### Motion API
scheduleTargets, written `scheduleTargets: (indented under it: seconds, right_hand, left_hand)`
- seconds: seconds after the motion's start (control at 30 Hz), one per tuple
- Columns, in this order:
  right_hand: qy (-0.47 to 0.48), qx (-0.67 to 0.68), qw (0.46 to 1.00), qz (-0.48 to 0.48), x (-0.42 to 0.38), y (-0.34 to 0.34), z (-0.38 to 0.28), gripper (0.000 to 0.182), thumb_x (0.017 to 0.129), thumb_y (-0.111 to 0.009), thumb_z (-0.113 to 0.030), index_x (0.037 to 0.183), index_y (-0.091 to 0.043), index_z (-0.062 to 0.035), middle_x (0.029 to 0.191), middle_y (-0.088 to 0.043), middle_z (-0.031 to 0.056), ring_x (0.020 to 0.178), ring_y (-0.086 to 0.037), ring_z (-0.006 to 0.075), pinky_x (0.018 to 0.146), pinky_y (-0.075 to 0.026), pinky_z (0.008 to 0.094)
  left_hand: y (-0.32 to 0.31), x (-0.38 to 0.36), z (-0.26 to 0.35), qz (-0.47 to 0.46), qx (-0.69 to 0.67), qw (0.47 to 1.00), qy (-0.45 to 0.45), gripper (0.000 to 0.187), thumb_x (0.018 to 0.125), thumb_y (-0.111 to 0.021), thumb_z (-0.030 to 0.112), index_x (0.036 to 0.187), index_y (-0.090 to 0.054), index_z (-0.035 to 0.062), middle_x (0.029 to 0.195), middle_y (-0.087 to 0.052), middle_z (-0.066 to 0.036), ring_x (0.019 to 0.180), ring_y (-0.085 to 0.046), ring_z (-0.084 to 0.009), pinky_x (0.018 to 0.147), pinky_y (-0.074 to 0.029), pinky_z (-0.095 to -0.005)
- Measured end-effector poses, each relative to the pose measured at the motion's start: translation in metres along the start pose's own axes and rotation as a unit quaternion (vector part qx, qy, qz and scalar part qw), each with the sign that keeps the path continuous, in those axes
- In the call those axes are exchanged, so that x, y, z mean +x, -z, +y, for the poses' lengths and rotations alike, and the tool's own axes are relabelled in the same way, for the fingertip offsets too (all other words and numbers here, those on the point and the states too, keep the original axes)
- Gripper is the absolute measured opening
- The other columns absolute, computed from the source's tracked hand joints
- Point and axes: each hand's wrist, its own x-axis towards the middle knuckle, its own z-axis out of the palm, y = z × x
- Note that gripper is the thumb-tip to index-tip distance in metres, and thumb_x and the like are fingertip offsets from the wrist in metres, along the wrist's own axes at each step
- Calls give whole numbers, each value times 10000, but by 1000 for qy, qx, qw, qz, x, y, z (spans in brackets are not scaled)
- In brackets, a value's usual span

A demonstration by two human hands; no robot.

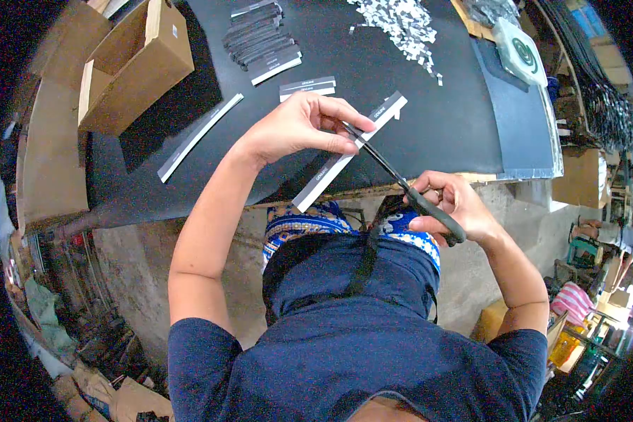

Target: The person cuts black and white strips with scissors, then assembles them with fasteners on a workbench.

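Note:
Between the thumb and fingers of my left hand (304,126) is a black and white printed strip (330,169), held slanting over the table's near edge. My right hand (451,205) is closed around the dark handles of the scissors (429,209). The scissor blades reach up and left to the strip, close to my left fingertips; whether they are parted is hard to tell. A small white piece (398,112) hangs at the strip's upper end. Just beyond my left hand lie short printed strips (308,87) on the black table.
A pile of dark strips (260,35) lies at the table's back. White cut pieces (404,32) are heaped to its right. A long strip (200,138) and an open cardboard box (144,77) are at left. A clear plastic bag (519,50) lies at the back right.

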Motion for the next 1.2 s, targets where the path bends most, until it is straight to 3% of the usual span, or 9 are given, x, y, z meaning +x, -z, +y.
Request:
scheduleTargets:
  seconds: [1.0, 1.2]
  right_hand:
    - [10, 8, 1000, 10, 1, 0, 0, 370, 733, -797, -94, 986, -534, -33, 603, -581, -4, 434, -527, 56, 357, -353, 202]
    - [-27, 1, 999, 19, -1, -1, -6, 386, 729, -802, -100, 993, -531, -22, 595, -576, -6, 428, -506, 49, 363, -350, 204]
  left_hand:
    - [-1, 3, 2, 0, 21, 1000, 23, 346, 719, -765, 58, 1052, -682, 18, 943, -643, -29, 838, -589, -92, 772, -474, -230]
    - [-1, 3, 4, -4, 16, 1000, 26, 349, 725, -762, 56, 1063, -679, 19, 933, -638, -29, 819, -588, -92, 761, -476, -229]
